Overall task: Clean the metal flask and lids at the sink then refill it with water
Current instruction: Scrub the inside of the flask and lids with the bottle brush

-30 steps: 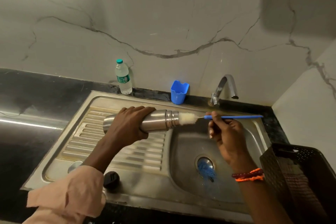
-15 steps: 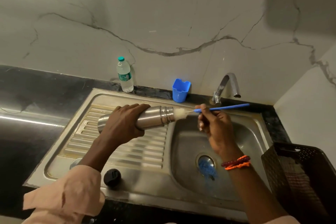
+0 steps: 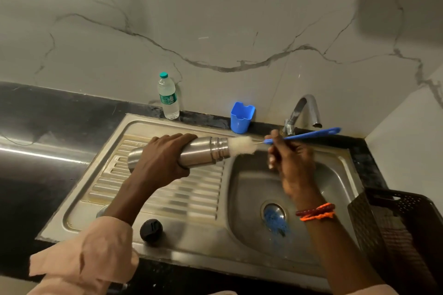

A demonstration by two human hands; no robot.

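Flask [image 3: 203, 154] sideways in left hand [image 3: 163, 158], brush [image 3: 302, 136] in right hand [image 3: 291, 163]

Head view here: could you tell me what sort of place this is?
Most likely a home kitchen: a steel sink with ribbed drainboard, a tap, a dark countertop.

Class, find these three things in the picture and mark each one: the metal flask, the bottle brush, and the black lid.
Metal flask [image 3: 203, 152]: head view, on the bare steel body beside the gripping fingers.
Bottle brush [image 3: 311, 134]: head view, on the blue handle.
Black lid [image 3: 151, 229]: head view, on its top face.
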